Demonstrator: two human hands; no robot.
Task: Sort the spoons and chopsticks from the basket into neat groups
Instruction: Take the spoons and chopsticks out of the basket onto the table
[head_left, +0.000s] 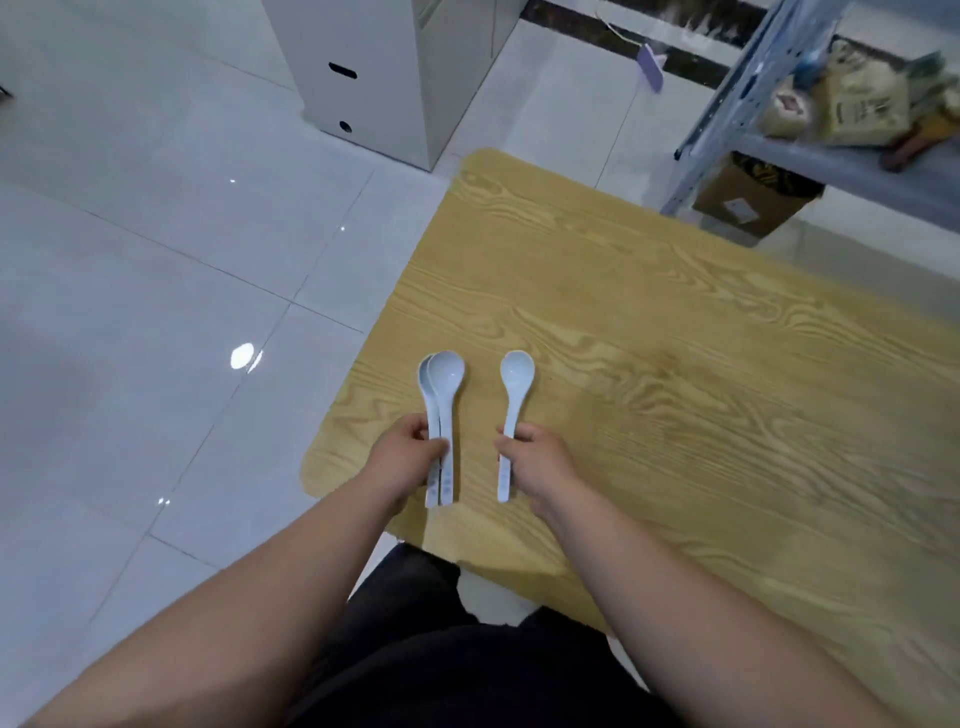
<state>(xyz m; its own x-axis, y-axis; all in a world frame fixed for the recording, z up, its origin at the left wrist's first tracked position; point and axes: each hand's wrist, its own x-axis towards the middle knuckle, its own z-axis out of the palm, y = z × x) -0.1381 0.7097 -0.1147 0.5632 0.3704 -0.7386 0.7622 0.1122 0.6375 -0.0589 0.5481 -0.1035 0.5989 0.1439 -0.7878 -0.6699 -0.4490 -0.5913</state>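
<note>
Two pale blue spoons (441, 384) lie stacked together near the left edge of the wooden table (675, 364), bowls pointing away from me. My left hand (408, 457) grips their handles. A third pale blue spoon (516, 379) lies parallel a little to the right, and my right hand (535, 462) pinches its handle. No basket and no chopsticks are in view.
The table's left edge and rounded near corner lie close to the spoons, with white tiled floor (156, 312) beyond. A white cabinet (374, 78) stands at the back. A metal shelf (831, 130) with bags and a cardboard box (748, 197) is at the far right.
</note>
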